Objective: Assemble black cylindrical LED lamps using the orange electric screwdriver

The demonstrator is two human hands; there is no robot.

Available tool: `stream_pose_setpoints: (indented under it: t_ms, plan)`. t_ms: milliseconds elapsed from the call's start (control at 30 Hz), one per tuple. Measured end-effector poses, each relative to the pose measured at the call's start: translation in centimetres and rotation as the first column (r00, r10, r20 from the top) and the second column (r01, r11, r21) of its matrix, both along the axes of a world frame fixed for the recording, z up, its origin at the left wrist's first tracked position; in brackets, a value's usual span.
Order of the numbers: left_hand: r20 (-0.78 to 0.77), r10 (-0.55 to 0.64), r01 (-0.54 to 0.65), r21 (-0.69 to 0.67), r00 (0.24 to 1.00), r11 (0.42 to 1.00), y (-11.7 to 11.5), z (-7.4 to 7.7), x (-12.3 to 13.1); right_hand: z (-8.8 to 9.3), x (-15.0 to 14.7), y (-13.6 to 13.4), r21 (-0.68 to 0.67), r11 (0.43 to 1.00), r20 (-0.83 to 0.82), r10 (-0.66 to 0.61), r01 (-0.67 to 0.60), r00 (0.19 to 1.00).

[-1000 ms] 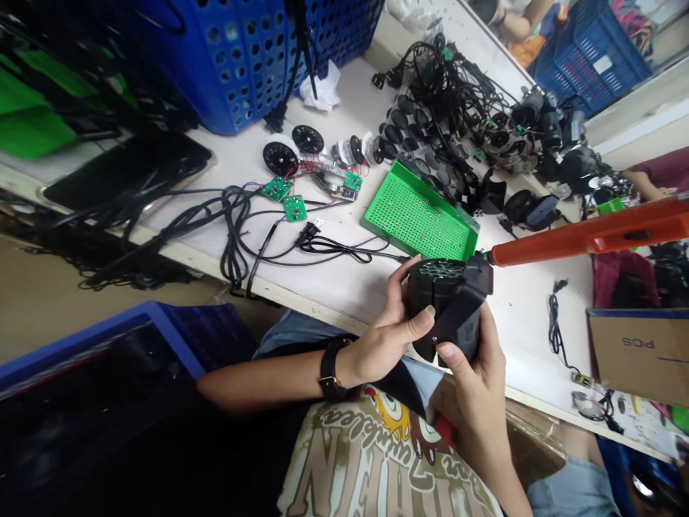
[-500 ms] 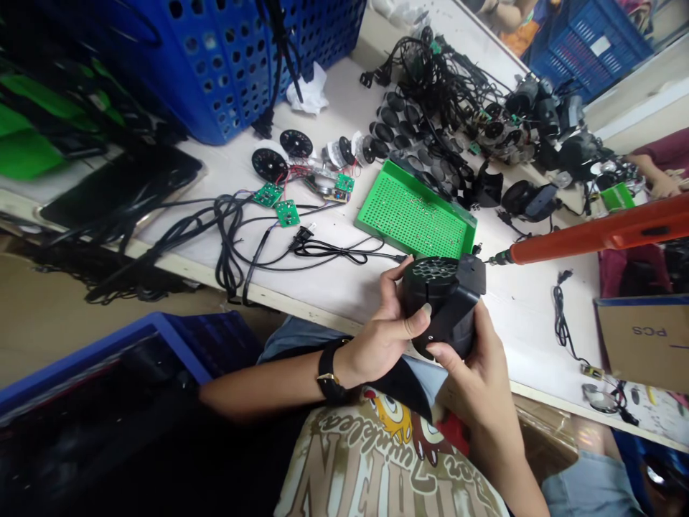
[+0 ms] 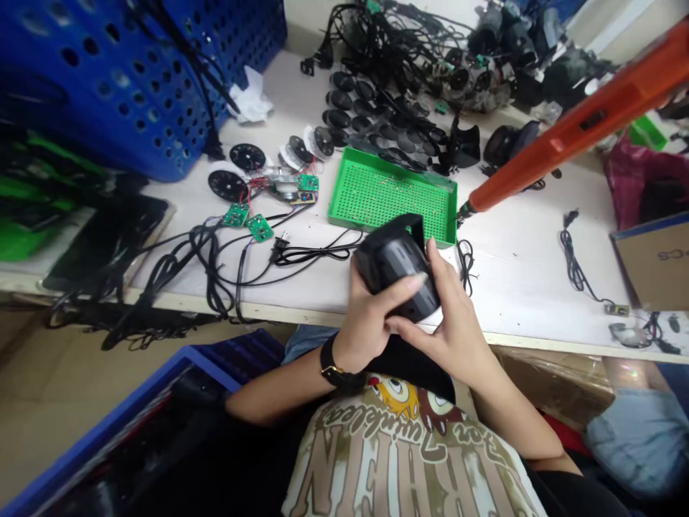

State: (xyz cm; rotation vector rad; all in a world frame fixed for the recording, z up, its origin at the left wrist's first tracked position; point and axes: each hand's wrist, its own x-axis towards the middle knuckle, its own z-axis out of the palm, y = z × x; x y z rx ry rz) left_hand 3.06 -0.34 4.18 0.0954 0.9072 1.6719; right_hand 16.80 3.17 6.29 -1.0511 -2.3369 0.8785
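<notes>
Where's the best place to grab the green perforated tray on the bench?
Take the green perforated tray by its raised left rim, coming from the left. That short edge is free, whereas the black housing you're holding sits over the near rim and the orange tool's tip is by the right corner.

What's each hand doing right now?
Left hand: closed around the black plastic housing.
Right hand: also closed around that housing.

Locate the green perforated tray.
In the head view, the green perforated tray lies on the bench just beyond the black housing held by the left hand and right hand, left of the orange electric screwdriver.
</notes>
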Motion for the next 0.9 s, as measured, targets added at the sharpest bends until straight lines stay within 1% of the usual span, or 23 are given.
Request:
stream_pose_setpoints:
  t_ms: [67, 133, 233, 300, 367, 467, 533, 633, 700, 767, 833, 867, 900]
  plan:
    - [0.055, -0.005, 0.008, -0.045, 0.998, 0.999, 0.7, 0.5, -0.9, -0.1, 0.3, 0.3, -0.053, 0.998, -0.116, 0.018, -0.024, 0.993]
    - [0.093, 0.025, -0.019, -0.058, 0.995, 0.998, 1.2, 0.9, -1.8, -0.3, 0.7, 0.6, -0.049, 0.999, -0.204, -0.004, -0.006, 0.979]
    - [0.113, 0.054, -0.049, -0.046, 0.992, 0.998, 1.6, 1.6, -2.8, -0.5, 0.8, 0.9, 0.064, 0.997, -0.243, -0.017, 0.033, 0.97]
    - [0.119, 0.03, -0.026, -0.04, 0.992, 0.999, 1.6, 1.8, -3.0, -0.4, 0.4, 1.0, 0.157, 0.986, -0.259, -0.014, 0.056, 0.966]
    - [0.114, 0.01, -0.005, -0.041, 0.993, 0.999, 1.5, 2.0, -3.0, -0.3, -0.1, 1.0, 0.23, 0.967, -0.283, -0.04, 0.109, 0.958]
    - [0.111, -0.002, 0.006, -0.034, 0.994, 0.999, 1.4, 2.0, -2.9, -0.3, -0.7, 0.8, 0.316, 0.922, -0.335, -0.112, 0.224, 0.935]
    - [0.113, 0.005, -0.001, -0.028, 0.994, 1.0, 1.3, 1.9, -2.8, -0.3, -1.0, 0.6, 0.371, 0.892, -0.353, -0.123, 0.26, 0.927]
    - [0.096, 0.033, -0.03, -0.033, 0.995, 0.999, 1.2, 1.9, -2.6, -0.6, -1.4, 0.3, 0.436, 0.863, -0.346, -0.098, 0.253, 0.933]
    - [0.07, 0.04, -0.038, -0.04, 0.997, 0.998, 1.1, 2.0, -2.4, -0.9, -1.7, 0.3, 0.492, 0.834, -0.331, -0.085, 0.249, 0.94]
    - [0.042, 0.039, -0.038, -0.037, 0.998, 0.999, 1.0, 2.1, -2.3, -1.3, -1.8, 0.3, 0.582, 0.778, -0.316, -0.051, 0.236, 0.947]
    - [0.023, 0.022, -0.021, -0.028, 1.0, 0.999, 0.9, 2.1, -2.3, -1.6, -1.7, 0.4, 0.672, 0.714, -0.298, 0.016, 0.198, 0.954]
    - [0.019, 0.006, -0.006, -0.022, 1.0, 1.0, 0.8, 2.1, -2.3, -1.7, -1.5, 0.5, 0.696, 0.698, -0.293, 0.059, 0.17, 0.954]
    - [0.016, -0.013, 0.013, -0.017, 1.0, 1.0, 0.6, 2.0, -2.4, -1.6, -1.2, 0.5, 0.687, 0.714, -0.29, 0.096, 0.137, 0.952]
